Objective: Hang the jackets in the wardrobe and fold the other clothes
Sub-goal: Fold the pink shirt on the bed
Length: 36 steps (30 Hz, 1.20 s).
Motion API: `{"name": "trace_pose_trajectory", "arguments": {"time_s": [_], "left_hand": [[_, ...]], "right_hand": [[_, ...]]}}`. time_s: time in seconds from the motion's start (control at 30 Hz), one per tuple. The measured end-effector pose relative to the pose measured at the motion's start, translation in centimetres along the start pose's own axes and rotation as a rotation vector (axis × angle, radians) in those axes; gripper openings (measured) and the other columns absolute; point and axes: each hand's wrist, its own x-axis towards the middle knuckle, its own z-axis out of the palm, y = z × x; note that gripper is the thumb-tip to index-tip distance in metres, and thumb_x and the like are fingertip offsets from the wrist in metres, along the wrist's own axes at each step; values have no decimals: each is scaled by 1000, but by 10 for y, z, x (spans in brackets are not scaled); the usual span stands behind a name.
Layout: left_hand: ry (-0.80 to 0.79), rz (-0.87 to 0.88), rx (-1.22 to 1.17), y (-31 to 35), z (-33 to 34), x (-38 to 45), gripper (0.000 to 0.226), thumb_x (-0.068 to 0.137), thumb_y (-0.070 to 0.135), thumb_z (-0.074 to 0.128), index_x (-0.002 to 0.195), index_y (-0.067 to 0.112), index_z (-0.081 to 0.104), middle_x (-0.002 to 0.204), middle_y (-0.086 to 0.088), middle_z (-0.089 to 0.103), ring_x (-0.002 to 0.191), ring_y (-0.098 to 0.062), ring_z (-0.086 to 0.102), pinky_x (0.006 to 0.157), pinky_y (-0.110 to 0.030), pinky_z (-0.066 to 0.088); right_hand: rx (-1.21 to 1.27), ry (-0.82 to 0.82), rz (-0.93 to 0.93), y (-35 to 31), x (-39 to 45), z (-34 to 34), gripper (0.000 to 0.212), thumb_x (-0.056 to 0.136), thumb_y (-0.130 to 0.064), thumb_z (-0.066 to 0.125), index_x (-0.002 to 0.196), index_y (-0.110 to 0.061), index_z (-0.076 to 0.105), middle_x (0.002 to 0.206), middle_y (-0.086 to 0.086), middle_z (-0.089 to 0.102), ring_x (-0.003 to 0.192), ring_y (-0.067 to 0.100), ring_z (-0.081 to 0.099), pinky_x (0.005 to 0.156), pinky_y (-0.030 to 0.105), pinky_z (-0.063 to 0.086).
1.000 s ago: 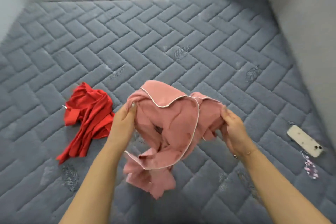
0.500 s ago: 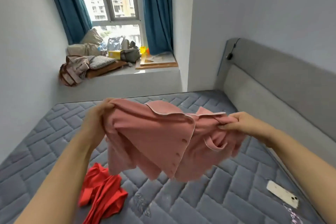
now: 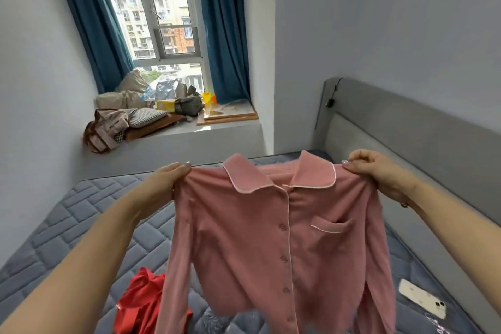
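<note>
1. Bedroom corner: grey quilted mattress (image 3: 81, 225) fills the floor of the view, walls tight on the left and far side, padded headboard (image 3: 406, 130) along the right. Most bare mattress is off to the left of the left fingers.
2. Left hand (image 3: 165, 182) and right hand (image 3: 376, 171) each pinch a shoulder of the pink shirt (image 3: 271, 238), fingers curled round the fabric, held up spread out above the mattress, front facing me, buttoned.
3. Below the left fingers, a red garment (image 3: 141, 304) lies crumpled on the mattress, partly behind the shirt's sleeve.
4. Below and right of the right fingers, a white phone (image 3: 423, 302) lies near the headboard edge.
5. Beyond the fingers, a window ledge (image 3: 217, 130) piled with clothes, bags and boxes, blue curtains (image 3: 225, 22) either side.
6. Shirt's hem and sleeve ends are cut off at the bottom; whatever's on the mattress behind it is hidden. Ledge clutter is too jumbled to sort out.
</note>
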Motion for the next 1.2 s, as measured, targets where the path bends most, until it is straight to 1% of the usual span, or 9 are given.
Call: {"name": "trace_pose_trajectory", "arguments": {"time_s": [0.13,0.23,0.37,0.53,0.67,0.8,0.9,1.03,1.2], "left_hand": [[-6,-122,49,-12,23,22,35,98,35,52,89,10,75,95,-11,75,73,-15,69,66,-27,56],[-124,-178,297,-15,40,39,43,79,61,66,86,20,78,93,-1,77,81,-12,73,65,-24,56],[-525,-259,507,-25,71,67,46,68,61,75,82,17,77,85,4,71,77,-9,64,70,-20,50],[-209,-154,348,-28,142,140,29,94,30,63,98,1,69,95,-10,66,87,-18,57,87,-35,47],[-42,21,133,-1,210,187,14,97,16,57,98,6,67,87,-6,65,80,-14,58,72,-18,49],[76,186,85,26,234,211,11,93,13,63,101,8,69,89,1,68,82,-6,61,74,-11,48],[24,278,289,22,217,211,23,92,18,64,113,10,70,101,3,68,93,-5,60,84,-12,44],[-136,216,587,-33,176,193,15,87,13,70,87,-2,70,74,-6,57,70,-15,49,66,-31,40],[-199,155,728,-162,114,165,9,78,14,79,80,7,74,72,2,51,69,-14,51,68,-35,40]], "right_hand": [[-282,-57,26,14,4,-17,31,91,-18,64,120,-7,64,96,35,59,89,21,46,95,36,43],[-457,-175,73,16,4,-35,29,83,-34,70,103,-15,75,100,3,75,86,4,65,82,13,48],[-648,-363,272,33,12,-69,36,76,-45,76,76,-9,74,70,-6,61,66,4,52,64,16,40],[-438,121,136,64,46,-110,16,83,-24,75,82,-8,74,77,3,68,79,15,58,68,19,45],[-424,480,-37,57,78,-144,9,84,-15,74,90,-8,73,91,10,71,83,18,61,75,23,47],[-266,640,-207,36,89,-160,9,89,-10,68,97,-7,69,90,10,68,65,-6,59,63,3,45],[-168,637,-246,41,78,-136,8,92,-11,64,98,-7,66,86,-3,67,65,-13,60,65,2,46],[-173,504,-95,88,42,-82,3,91,-12,66,89,-14,66,81,0,68,57,-7,58,54,2,44],[-381,259,213,204,-6,0,10,82,-5,75,89,-9,69,89,0,69,84,10,62,68,2,41]]}}
